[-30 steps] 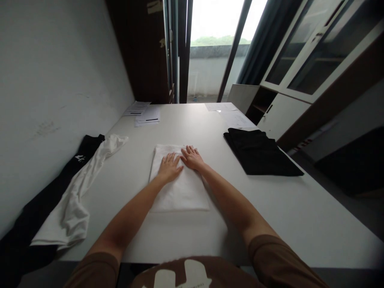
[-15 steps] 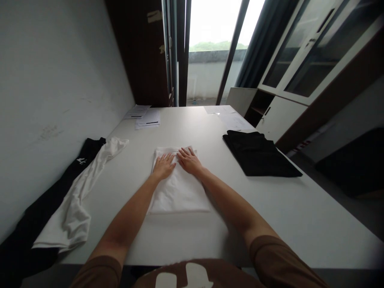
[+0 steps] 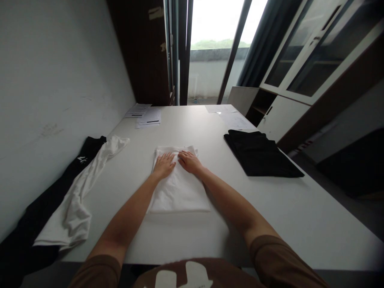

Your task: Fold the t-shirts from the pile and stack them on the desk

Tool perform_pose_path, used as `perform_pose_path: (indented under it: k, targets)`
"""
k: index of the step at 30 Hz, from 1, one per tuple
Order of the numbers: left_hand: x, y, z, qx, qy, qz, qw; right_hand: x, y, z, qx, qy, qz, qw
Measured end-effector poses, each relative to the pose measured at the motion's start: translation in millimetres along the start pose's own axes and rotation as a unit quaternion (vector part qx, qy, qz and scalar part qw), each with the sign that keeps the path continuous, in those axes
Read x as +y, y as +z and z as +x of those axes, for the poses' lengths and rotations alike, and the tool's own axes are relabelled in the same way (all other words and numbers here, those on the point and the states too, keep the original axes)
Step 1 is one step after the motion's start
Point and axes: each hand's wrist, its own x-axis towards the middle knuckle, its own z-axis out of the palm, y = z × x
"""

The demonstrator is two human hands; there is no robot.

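Observation:
A folded white garment (image 3: 180,196) lies flat on the white table (image 3: 288,224) in front of me, with a few soft wrinkles. My left hand (image 3: 164,165) rests palm down on its far left part, fingers stretched out. Beside it, my right hand (image 3: 189,161) lies on the far right part, its fingers extended and pointing towards the left hand. Both hands press on the cloth without gripping it. A small gap separates them.
A folded black garment (image 3: 261,154) lies at the table's right edge. Along the left wall, a crumpled white garment (image 3: 75,200) overlaps a black garment (image 3: 60,180). Paper sheets (image 3: 149,117) lie at the far left, and more papers (image 3: 235,120) at the far right.
My right hand has shifted very slightly, its fingers lying a little lower and flatter on the cloth. The left hand and the garments stay in place.

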Motion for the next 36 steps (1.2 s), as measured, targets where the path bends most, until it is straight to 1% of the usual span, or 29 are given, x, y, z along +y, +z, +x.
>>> perform_pose_path:
  k: [3,6,10,15,18,23,25,28,31,36]
  targets:
    - [2,-2.4,-1,-0.002,0.002,-0.003,1.000,0,0,0,0.009,-0.021,0.007,1.000]
    - [4,-5.3,-3,-0.001,-0.010,-0.003,1.000,-2,-2,1,0.007,-0.042,0.021,0.999]
    - [7,-8.4,-5,-0.004,-0.024,0.005,1.000,-10,-10,0,-0.015,-0.018,0.022,0.999]
    - [7,-8.9,-4,-0.006,-0.022,0.005,1.000,-16,-17,0,-0.027,0.020,-0.026,0.999]
    - [6,-7.9,-4,-0.005,-0.017,0.006,1.000,-17,-18,-1,-0.030,0.032,-0.035,0.998]
    - [3,-7.5,-4,-0.004,0.002,0.001,1.000,-18,-15,-3,-0.010,0.018,-0.034,0.999]
    - [3,-7.5,-4,-0.003,0.006,0.000,1.000,-17,-15,-3,-0.015,0.008,-0.031,0.999]
    - [4,-7.1,-4,-0.002,0.002,0.001,1.000,-17,-16,-2,-0.025,0.006,-0.037,0.999]
    - [5,-6.4,-3,-0.002,-0.010,0.002,1.000,-18,-17,-1,-0.021,0.015,-0.047,0.999]
    - [5,-6.1,-3,-0.001,-0.006,0.004,1.000,-18,-16,-1,-0.020,0.008,-0.045,0.999]
